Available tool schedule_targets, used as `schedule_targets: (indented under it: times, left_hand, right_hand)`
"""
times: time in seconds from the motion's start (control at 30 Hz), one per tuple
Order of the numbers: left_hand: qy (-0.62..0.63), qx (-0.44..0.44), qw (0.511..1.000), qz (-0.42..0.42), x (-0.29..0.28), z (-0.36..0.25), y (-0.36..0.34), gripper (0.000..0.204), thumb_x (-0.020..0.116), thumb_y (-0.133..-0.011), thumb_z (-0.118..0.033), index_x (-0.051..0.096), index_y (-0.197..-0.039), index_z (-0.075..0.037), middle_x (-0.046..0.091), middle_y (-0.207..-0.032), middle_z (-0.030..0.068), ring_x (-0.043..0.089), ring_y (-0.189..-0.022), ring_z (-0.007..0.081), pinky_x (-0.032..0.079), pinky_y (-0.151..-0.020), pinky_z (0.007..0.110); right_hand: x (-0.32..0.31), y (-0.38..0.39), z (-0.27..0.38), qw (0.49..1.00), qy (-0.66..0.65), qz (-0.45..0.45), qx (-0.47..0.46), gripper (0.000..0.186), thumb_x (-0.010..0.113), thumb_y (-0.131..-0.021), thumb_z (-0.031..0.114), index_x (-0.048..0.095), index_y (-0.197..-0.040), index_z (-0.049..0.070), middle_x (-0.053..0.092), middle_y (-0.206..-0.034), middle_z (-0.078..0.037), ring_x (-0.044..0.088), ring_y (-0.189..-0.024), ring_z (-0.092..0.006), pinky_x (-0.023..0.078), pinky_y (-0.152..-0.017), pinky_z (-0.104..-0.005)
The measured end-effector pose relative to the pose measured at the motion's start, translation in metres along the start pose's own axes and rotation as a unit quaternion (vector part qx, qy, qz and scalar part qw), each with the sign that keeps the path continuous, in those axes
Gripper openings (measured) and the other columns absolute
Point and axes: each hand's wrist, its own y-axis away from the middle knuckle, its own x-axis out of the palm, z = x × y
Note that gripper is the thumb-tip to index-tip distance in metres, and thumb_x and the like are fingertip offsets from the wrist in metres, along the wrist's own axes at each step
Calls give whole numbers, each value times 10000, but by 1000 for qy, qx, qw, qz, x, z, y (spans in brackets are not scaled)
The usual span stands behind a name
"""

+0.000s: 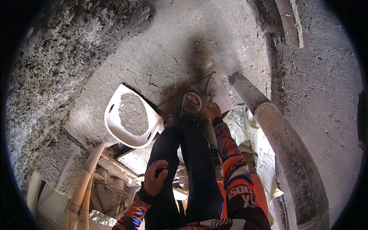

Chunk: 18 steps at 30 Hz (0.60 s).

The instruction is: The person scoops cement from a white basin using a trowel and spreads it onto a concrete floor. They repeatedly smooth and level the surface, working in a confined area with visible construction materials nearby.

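Step in hand looks like trowel work: right hand (213,112) clamped on the trowel (211,88) handle, blade beside the sandalled right foot (192,100); left hand (155,178) empty, fingers parted, well apart. Next move probably calls for scooping grey mix (133,115). Count: one trowel, one white container (114,124) holding mix, two hands.

Bold pale lettering (239,191), big block capitals, ran across the right sleeve (230,161), well right of the white bucket (116,127), and on that same sleeve, smaller letter-like marks (238,162), too small and creased to make out!
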Motion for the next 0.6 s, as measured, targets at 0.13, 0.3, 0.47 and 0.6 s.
schedule_targets:
  times: [0.13,0.3,0.47,0.6]
  left_hand:
    - [-18,27,999,-7,0,7,6,275,569,-842,-89,565,-1097,13,629,-1020,134,607,-939,216,471,-841,320]
    - [-2,-28,1000,14,10,34,13,299,579,-842,-100,554,-1121,4,644,-994,131,624,-915,222,479,-831,315]
    - [-63,-22,997,47,10,59,18,281,574,-848,-100,559,-1111,-4,651,-991,124,627,-914,211,485,-827,316]
    - [-42,-40,997,49,0,64,19,273,566,-852,-89,555,-1111,-1,653,-995,125,627,-919,199,489,-820,311]
  right_hand:
    - [-30,54,23,991,28,63,118,370,674,-772,269,543,-1017,24,615,-719,-116,597,-525,-215,460,-465,-363]
    - [-70,130,36,982,143,27,116,583,694,-723,361,520,-1115,-33,633,-978,-229,621,-922,-353,485,-778,-440]
    - [-110,187,30,965,236,80,80,667,709,-695,393,498,-1150,-46,599,-1044,-284,568,-1039,-401,456,-866,-451]
    - [-117,229,10,943,297,117,91,670,697,-726,451,496,-1144,-32,603,-1022,-275,567,-1020,-416,455,-860,-461]
